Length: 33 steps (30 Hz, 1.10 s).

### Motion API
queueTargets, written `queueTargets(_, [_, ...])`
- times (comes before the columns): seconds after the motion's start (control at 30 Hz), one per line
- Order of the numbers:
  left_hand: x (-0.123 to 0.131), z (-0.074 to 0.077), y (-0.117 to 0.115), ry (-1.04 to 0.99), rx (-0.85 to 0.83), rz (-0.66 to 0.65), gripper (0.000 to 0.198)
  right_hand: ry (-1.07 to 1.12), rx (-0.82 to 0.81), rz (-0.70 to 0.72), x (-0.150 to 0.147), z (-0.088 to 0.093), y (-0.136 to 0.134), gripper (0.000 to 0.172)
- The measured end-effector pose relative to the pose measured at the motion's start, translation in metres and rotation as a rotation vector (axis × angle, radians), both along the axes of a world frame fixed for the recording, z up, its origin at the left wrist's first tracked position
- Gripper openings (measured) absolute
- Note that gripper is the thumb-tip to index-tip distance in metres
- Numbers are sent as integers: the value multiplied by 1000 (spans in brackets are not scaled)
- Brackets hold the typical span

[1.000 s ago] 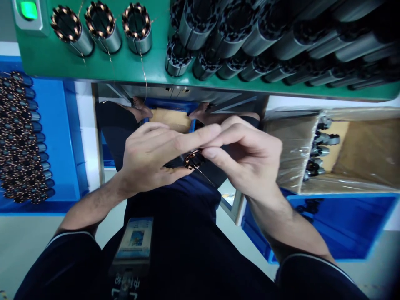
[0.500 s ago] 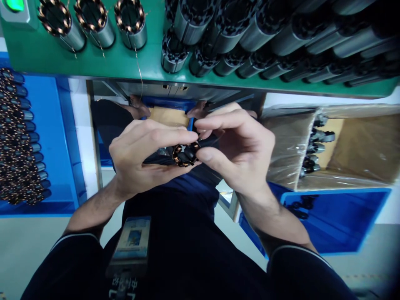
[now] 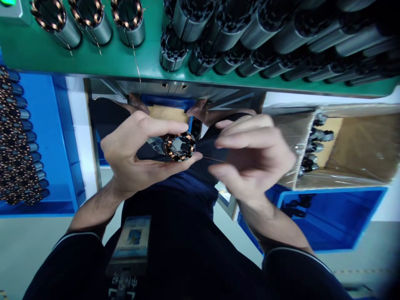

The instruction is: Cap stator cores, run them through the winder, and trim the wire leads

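Observation:
In front of my lap my left hand [image 3: 134, 156] grips a motor stator [image 3: 169, 146], thumb and fingers on opposite sides of it. Copper windings ring the stator's end, which faces up toward me, and its bore shows in the middle. To the right of it, apart from the stator, is my right hand [image 3: 254, 156], slightly smeared by motion. A gap shows between its thumb and its curled fingers, with nothing visibly pinched there. From the stator a thin wire [image 3: 212, 158] stretches toward my right hand; its far end is hard to make out.
On the green bench [image 3: 153, 54], wound stators [image 3: 128, 23] stand left, and many dark unwound stators [image 3: 173, 48] right. A blue bin [image 3: 64, 137] of wound stators lies left. Rightward are a plastic-lined carton [image 3: 359, 146] with metal parts and a blue crate [image 3: 334, 225].
My right hand has drawn away from the stator to the right, and its fingers have parted. My left hand has turned the stator so that more of its wound end shows.

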<state>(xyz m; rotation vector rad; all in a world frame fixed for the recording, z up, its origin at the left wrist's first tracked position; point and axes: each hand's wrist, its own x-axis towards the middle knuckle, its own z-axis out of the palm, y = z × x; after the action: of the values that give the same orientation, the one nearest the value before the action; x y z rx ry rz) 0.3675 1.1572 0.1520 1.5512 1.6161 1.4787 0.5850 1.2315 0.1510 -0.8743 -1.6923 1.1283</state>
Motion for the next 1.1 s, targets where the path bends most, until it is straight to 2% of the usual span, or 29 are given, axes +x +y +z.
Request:
queueTargets(0.07, [2, 5, 1, 1, 8, -21, 46, 7, 8, 86, 1, -1, -7, 32])
queueTargets(0.1, [3, 6, 1, 9, 8, -22, 44, 10, -11, 81, 1, -1, -9, 30])
queueTargets(0.23, [7, 4, 0, -7, -32, 32, 46, -29, -89, 40, 1, 0, -4, 15])
queueTargets(0.37, [10, -1, -1, -25, -72, -82, 60, 41, -130, -56, -5, 3, 0, 7])
queueTargets(0.47, [12, 1, 1, 80, 6, -65, 50, 102, -324, -119, -14, 1, -12, 13])
queueTargets(0.6, [10, 2, 1, 215, -32, -74, 35, 174, -608, 31, -25, -13, -36, 48])
queueTargets(0.67, [6, -4, 0, 169, -15, -128, 37, 232, -712, 61, -29, -17, -44, 42])
queueTargets(0.73, [3, -12, -1, 114, -19, -168, 41, 267, -804, 31, -33, -17, -47, 32])
queueTargets(0.87, [1, -20, 3, 0, -203, -233, 42, 265, -922, -17, -36, -9, -42, 42])
queueTargets(0.93, [6, -13, 9, -142, -322, -227, 38, 250, -873, 12, -32, -7, -37, 35])
queueTargets(0.97, [9, -7, 11, -215, -368, -206, 38, 231, -795, 30, -29, -7, -33, 30])
queueTargets(1.03, [16, 9, 13, -310, -416, -166, 36, 131, -556, 70, -20, -7, -21, 21])
queueTargets(1.1, [22, 26, 12, -350, -420, -155, 33, -20, -235, 131, -11, -6, -5, 17])
